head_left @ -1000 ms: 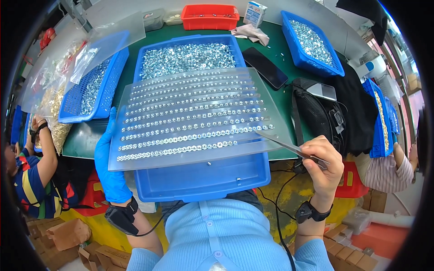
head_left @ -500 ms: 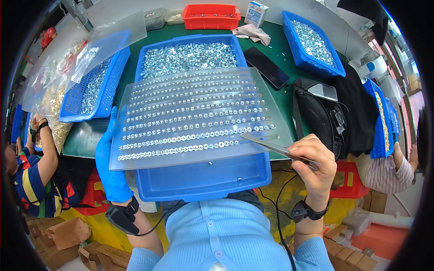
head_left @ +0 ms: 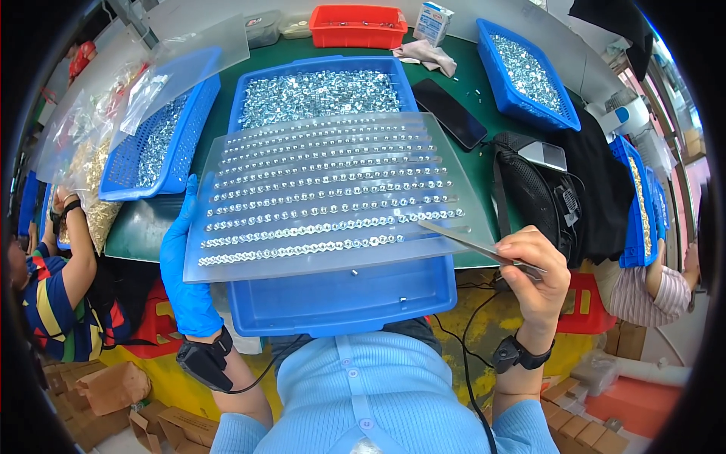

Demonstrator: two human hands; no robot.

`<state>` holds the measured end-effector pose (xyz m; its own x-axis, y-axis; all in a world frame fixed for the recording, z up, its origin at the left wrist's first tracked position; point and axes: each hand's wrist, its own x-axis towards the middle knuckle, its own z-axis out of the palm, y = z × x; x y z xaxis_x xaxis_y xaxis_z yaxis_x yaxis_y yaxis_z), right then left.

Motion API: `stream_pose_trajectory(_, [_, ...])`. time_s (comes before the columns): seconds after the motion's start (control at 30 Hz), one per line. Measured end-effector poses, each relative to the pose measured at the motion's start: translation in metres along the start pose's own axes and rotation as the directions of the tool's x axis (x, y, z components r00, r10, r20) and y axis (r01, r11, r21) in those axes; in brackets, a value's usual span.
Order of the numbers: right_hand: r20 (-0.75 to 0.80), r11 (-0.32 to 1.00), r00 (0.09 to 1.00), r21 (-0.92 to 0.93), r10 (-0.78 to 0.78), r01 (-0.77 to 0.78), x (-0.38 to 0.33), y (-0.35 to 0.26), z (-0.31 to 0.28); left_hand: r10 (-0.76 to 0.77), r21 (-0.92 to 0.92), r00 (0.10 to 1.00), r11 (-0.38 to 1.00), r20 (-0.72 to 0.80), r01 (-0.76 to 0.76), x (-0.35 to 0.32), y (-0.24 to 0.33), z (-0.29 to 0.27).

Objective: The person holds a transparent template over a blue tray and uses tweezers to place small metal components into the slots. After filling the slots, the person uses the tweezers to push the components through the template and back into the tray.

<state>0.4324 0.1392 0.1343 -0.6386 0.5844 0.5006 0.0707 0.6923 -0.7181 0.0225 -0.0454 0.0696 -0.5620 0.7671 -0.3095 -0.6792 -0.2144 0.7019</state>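
My left hand [head_left: 181,265], in a blue glove, grips the left edge of a translucent plate [head_left: 318,268]. The plate carries rows of small shiny metal nuts [head_left: 333,222] and tilts over a blue tray [head_left: 340,303], which shows beneath its near edge. Between the thumb and fingers of my bare right hand [head_left: 533,268] is a pair of metal tweezers [head_left: 476,247]. Their tips lie over the plate's right side, close to the second row of nuts from the near edge. Whether anything is pinched in the tips is too small to make out.
Behind the plate sits a blue tray heaped with metal parts [head_left: 318,94]. Blue baskets stand left [head_left: 197,129] and right [head_left: 556,117]. A phone [head_left: 450,113], black mesh bag [head_left: 525,189], cloth [head_left: 427,57] and red bin [head_left: 359,38] occupy the green table. Other people work at both sides.
My right hand and the tweezers have shifted a little to the right, so the tips sit further along the plate. My left hand keeps its hold on the plate.
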Motion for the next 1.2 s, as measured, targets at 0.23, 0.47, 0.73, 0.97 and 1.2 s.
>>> stream_pose_trajectory(0.23, [-0.037, 1.0, 0.999, -0.017, 0.023, -0.023, -0.009, 0.001, -0.013, -0.016, -0.008, 0.999, 1.0, -0.032, 0.015, 0.004, 0.001, -0.001])
stream_pose_trajectory(0.47, [-0.035, 1.0, 0.999, -0.017, 0.022, -0.023, -0.008, 0.0, -0.011, 0.025, 0.036, 1.0, 0.999, -0.014, -0.025, 0.001, 0.0, -0.001])
stream_pose_trajectory(0.73, [0.012, 1.0, 1.0, -0.019, -0.016, 0.016, -0.002, -0.002, -0.003, -0.012, -0.016, 1.0, 1.0, -0.029, 0.011, 0.005, 0.0, -0.006])
stream_pose_trajectory(0.97, [-0.075, 0.998, 0.995, -0.013, 0.063, -0.065, -0.012, -0.002, -0.017, 0.014, -0.008, 1.0, 1.0, -0.008, -0.014, 0.001, -0.001, -0.002])
stream_pose_trajectory(1.2, [-0.027, 0.999, 1.0, -0.047, -0.004, 0.003, -0.009, 0.0, -0.012, -0.008, -0.007, 1.0, 1.0, -0.03, 0.008, 0.002, -0.001, -0.004])
